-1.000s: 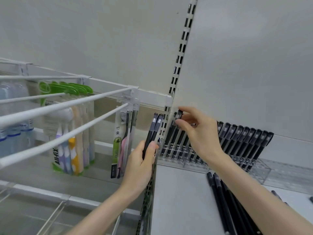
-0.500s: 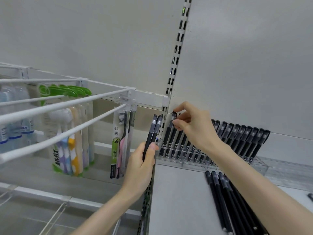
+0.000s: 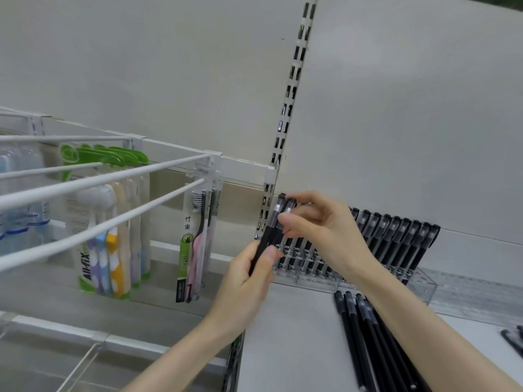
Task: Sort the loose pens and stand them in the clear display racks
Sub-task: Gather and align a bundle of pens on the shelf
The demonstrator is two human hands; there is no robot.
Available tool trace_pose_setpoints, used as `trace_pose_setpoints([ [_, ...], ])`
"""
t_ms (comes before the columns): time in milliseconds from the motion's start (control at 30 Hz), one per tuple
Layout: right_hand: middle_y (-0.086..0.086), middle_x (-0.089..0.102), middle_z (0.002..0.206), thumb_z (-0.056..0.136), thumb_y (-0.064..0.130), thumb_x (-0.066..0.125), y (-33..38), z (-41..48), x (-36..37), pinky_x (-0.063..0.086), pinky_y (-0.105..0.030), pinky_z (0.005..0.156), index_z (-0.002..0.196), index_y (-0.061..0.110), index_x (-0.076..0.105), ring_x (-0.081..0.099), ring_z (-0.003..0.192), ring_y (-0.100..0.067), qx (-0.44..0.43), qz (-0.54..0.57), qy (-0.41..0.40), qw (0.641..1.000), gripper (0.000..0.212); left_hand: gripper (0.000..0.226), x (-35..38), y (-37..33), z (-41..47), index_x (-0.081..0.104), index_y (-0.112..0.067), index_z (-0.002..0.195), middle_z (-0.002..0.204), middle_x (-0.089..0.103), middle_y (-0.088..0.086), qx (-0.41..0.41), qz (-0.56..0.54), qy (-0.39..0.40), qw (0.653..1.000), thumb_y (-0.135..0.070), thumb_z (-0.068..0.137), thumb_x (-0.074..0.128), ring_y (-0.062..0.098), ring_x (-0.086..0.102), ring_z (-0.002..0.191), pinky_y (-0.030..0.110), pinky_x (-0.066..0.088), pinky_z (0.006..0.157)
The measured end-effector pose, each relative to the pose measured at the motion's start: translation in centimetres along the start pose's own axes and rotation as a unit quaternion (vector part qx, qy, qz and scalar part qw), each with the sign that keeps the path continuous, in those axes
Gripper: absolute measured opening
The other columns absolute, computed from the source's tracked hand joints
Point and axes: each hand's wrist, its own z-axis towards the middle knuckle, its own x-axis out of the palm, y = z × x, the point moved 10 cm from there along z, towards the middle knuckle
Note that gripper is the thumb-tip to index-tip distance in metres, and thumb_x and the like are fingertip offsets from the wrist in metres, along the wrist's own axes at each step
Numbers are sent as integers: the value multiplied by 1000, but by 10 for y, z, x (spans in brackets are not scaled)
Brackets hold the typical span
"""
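Clear plastic display rack (image 3: 421,287) held slanted black capped pens (image 3: 396,244). Left hand (image 3: 246,287) gripped two loose black pens (image 3: 271,230) beside its left end; right hand (image 3: 325,230) pinched their caps. Hanging toothbrush packs (image 3: 113,250) read "All-fix" and "BQB".

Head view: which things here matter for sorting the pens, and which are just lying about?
Job: held pens in left hand, right hand pinching their caps; clear rack; racked pens; loose pens.
Not the job: toothbrush packs; bottles; white hooks.
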Motion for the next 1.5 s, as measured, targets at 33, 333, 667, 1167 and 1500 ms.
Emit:
trace_pose_setpoints([
  [33, -11, 73, 82, 84, 8, 68, 0, -2, -1, 59, -29, 73, 113, 8, 61, 72, 78, -21, 4, 34, 1, 999, 29, 28, 4, 0, 0, 55, -6, 92, 49, 30, -9, -4, -11, 8, 1000, -32, 90, 44, 4, 24, 41, 15, 21, 39],
  [333, 0, 68, 78, 88, 1, 62, -2, -6, -13, 58, -24, 69, 119, 13, 59, 71, 74, -13, 26, 101, -27, 994, 34, 22, 5, 1, 1, 55, -10, 85, 55, 39, -6, 20, 50, 2, 999, -25, 97, 45, 8, 32, 47, 15, 27, 43],
  [667, -12, 68, 92, 86, 1, 65, 4, 7, -34, 58, -24, 67, 118, 15, 54, 72, 74, -17, -11, 72, -114, 991, 37, 30, -19, 9, 3, 57, -12, 93, 64, 49, 2, 17, 119, -67, 990, -35, 97, 39, 9, 37, 50, 24, 32, 51],
  [1167, 4, 61, 89, 88, 3, 64, 0, 13, -30, 58, -29, 76, 110, 29, 56, 68, 73, -14, -82, -54, -140, 985, 34, 27, -32, 11, -2, 58, -15, 91, 52, 35, -8, 11, 99, -116, 988, -32, 97, 37, 6, 31, 46, 20, 28, 45],
  [1500, 0, 68, 80, 88, 7, 64, -17, 20, -15, 56, -33, 80, 115, 20, 60, 68, 78, -12, -45, -169, -71, 982, 30, 31, -29, 13, -2, 52, -6, 94, 57, 34, -6, 7, 105, -98, 990, -32, 98, 35, 5, 30, 48, 16, 30, 46],
])
